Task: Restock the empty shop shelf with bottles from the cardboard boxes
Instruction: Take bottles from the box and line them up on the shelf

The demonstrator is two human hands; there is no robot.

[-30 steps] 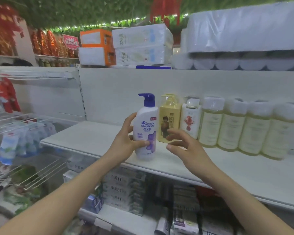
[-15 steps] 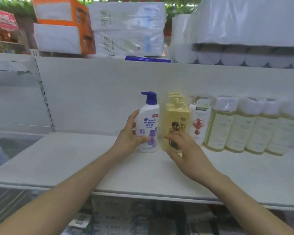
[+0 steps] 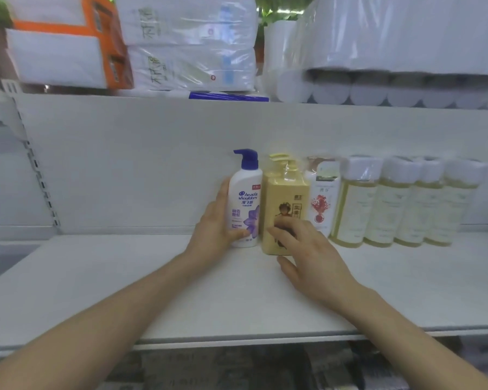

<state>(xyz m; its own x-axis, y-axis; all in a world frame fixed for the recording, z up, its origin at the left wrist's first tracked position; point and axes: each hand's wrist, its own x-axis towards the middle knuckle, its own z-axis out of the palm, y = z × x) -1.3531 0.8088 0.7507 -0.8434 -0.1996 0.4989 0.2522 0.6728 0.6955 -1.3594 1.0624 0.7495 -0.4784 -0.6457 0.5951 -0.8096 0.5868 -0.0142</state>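
Note:
A white Head & Shoulders pump bottle (image 3: 244,204) with a blue top stands upright at the back of the white shelf (image 3: 124,277). My left hand (image 3: 216,229) grips it from the left, thumb across its lower front. To its right stands a yellow pump bottle (image 3: 286,198). My right hand (image 3: 307,249) hovers in front of the yellow bottle with fingers spread and relaxed, fingertips over its lower label; whether they touch is unclear. Further right stand a white bottle with a red flower (image 3: 323,201) and several pale yellow-green bottles (image 3: 392,204).
The shelf's left half is bare white board. Above, the upper shelf holds tissue packs (image 3: 186,43), an orange and white pack (image 3: 65,49) and wrapped toilet rolls (image 3: 392,52). A slotted upright (image 3: 37,170) marks the left end. Dark goods lie below the shelf edge.
My left hand has carried the white bottle back from the shelf's front and set it beside the yellow bottle. My right hand followed it inward. The view has moved closer.

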